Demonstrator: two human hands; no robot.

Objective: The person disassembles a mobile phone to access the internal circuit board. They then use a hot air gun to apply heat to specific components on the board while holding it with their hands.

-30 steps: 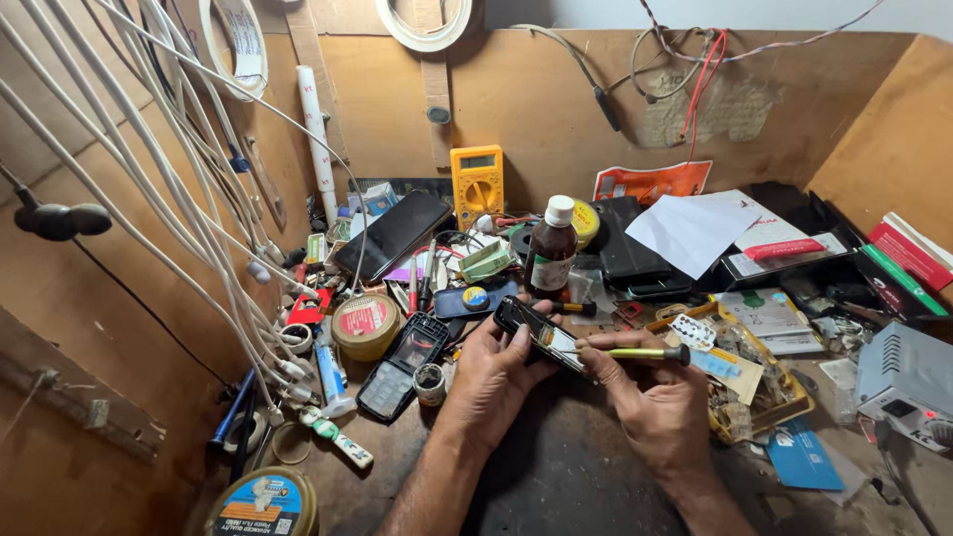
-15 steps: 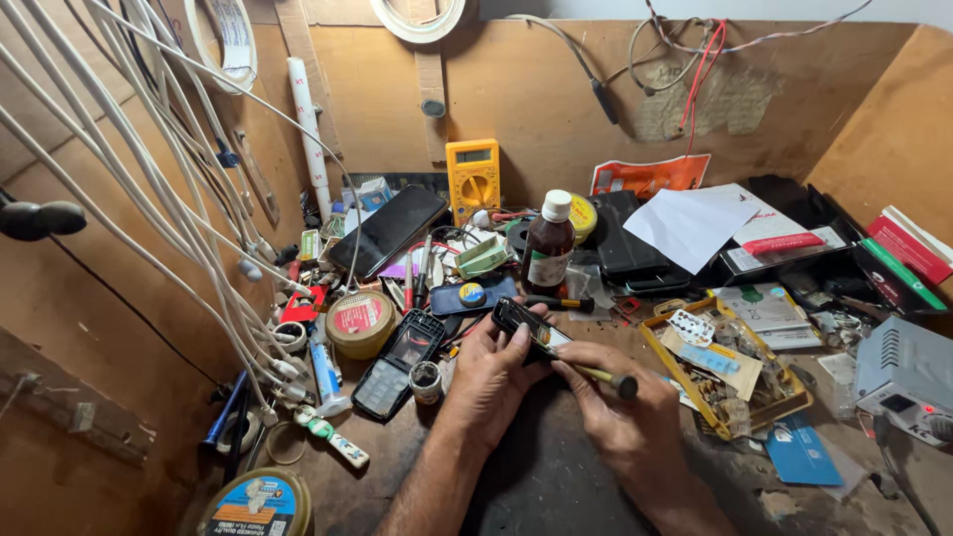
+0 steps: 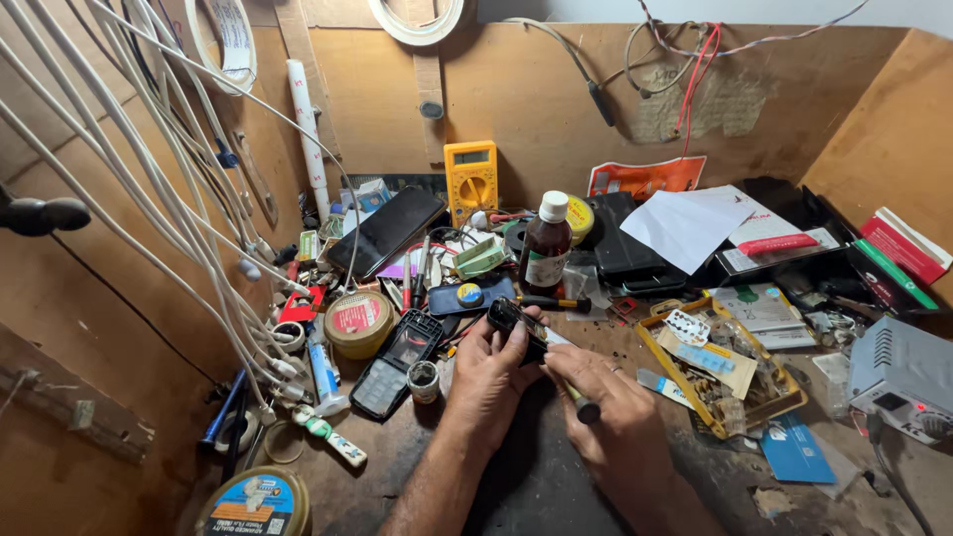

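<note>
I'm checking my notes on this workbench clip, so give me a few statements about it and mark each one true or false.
1. The left hand holds a small black device. True.
2. The right hand is empty. False: it grips a slim tool.
3. The yellow multimeter lies flat by the hands. False: it stands against the back wall.
4. A brown bottle with a white cap stands behind the hands. True.

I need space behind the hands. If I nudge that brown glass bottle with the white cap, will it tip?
Probably: the brown glass bottle stands upright, tall and narrow-based, amid clutter. Being glass, it may break; on its round side it would likely roll.
</note>
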